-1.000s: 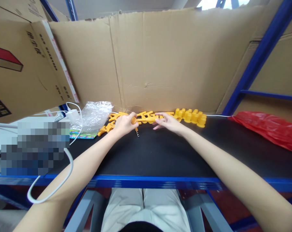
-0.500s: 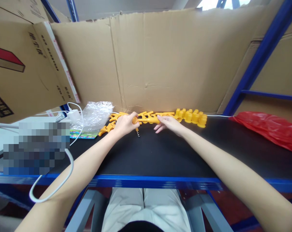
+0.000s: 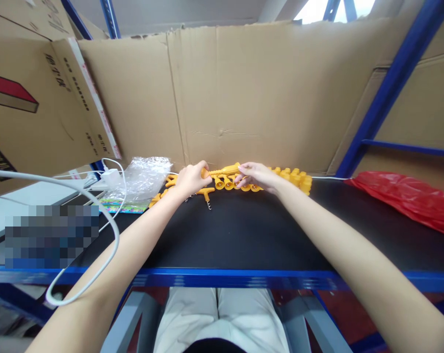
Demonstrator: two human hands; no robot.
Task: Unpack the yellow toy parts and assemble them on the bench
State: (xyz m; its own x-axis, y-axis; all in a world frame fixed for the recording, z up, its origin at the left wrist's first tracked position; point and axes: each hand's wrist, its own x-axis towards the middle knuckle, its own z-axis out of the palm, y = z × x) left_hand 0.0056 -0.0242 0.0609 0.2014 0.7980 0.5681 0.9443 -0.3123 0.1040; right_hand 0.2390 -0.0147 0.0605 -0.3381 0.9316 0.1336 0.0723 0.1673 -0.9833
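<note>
My left hand (image 3: 191, 178) is closed on the handle end of a yellow corkscrew (image 3: 206, 173). From it, a narrow yellow shaft runs rightward into a wider yellow sleeve (image 3: 230, 169), raised a little above the other pieces. Fingertips of my right hand (image 3: 257, 176) pinch the sleeve's far end. Another yellow corkscrew (image 3: 207, 193) lies just below, its metal spiral toward me. Several hollow yellow sleeves (image 3: 219, 183) lie in a row behind and under my hands, their open ends facing me. More yellow T-shaped handles (image 3: 170, 181) are partly hidden by my left hand.
Upright yellow pieces (image 3: 303, 182) stand in a cluster to the right. A red plastic bag (image 3: 405, 198) lies beyond them. Clear plastic wrap (image 3: 144, 176) and a white cable (image 3: 113, 235) are on the left. Cardboard (image 3: 244, 98) walls off the back of the black table (image 3: 236, 240).
Both hands have risen slightly with the yellow piece, and its right end now tilts upward. The row of sleeves and the loose corkscrew beneath show more fully.
</note>
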